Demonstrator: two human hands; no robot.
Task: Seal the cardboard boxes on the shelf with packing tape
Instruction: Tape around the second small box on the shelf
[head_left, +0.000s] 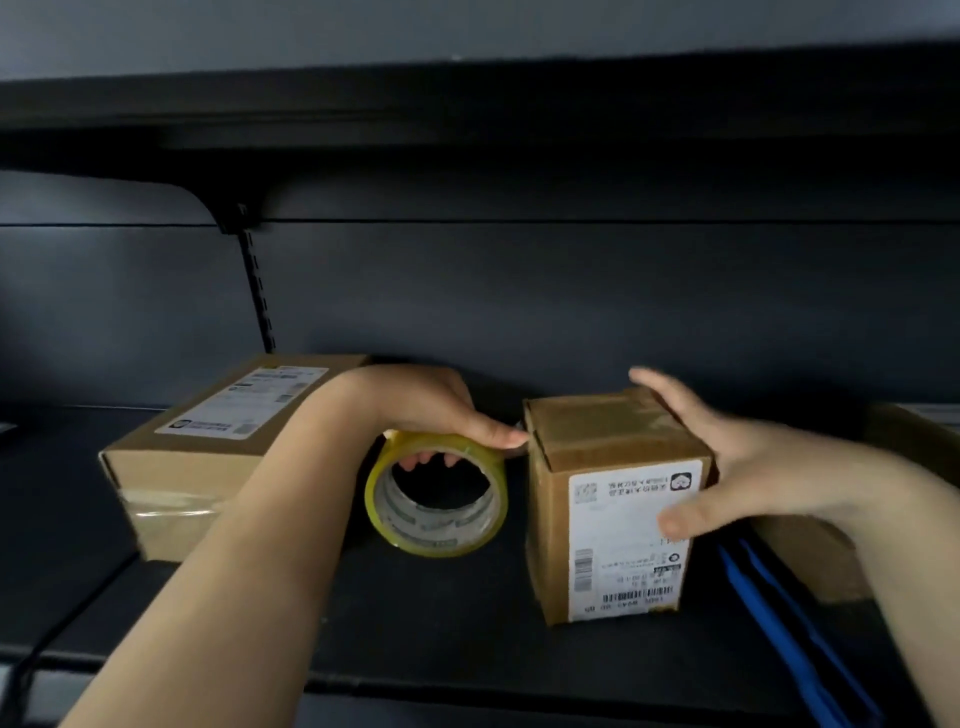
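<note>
Head view, left hand: the left hand (431, 410) grips a roll of clear packing tape (438, 496) on the dark shelf (415, 623), fingers curled through the core, thumb pressed along the top rim.
Tape end: the thumb tip meets the upright box's top edge; whether a strip runs across is hard to make out.
Right hand: the right hand (748, 462), blurred, spread wide, cups the small upright cardboard box (613, 499), thumb on its white label (628, 540).
Flat box: a flat cardboard box (208, 452) lies behind the left forearm, partly hidden by it.
Right edge: beyond the right hand, another box (904, 441) is cut off; a blue object (779, 618) beneath the wrist is unidentifiable.
</note>
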